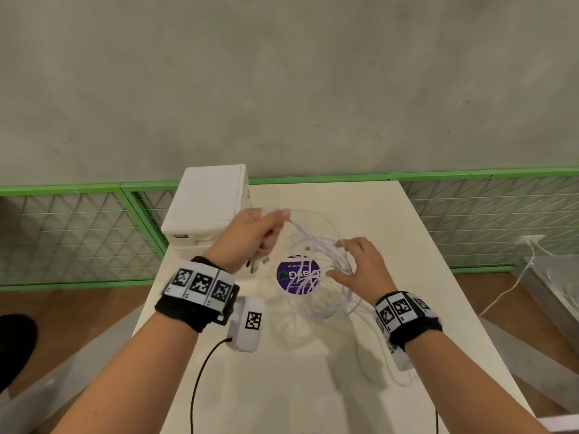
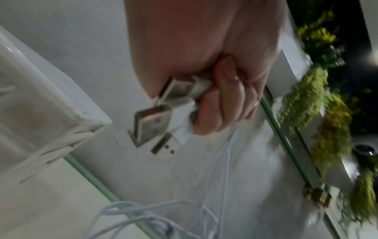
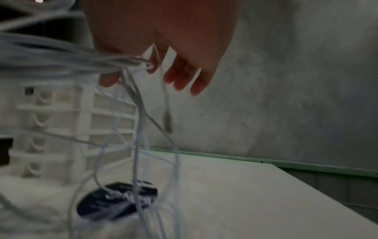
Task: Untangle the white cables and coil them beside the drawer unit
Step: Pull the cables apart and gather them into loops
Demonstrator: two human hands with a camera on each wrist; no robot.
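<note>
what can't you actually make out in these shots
- How many white cables there are: head view, strands overlap in one tangle.
- Print on the purple sticker: head view, too small, crossed by cables; right wrist view, blurred.
- What the right hand grips, if anything: blurred.
- Cable ends inside the left hand: fingers cover all but the plugs.
</note>
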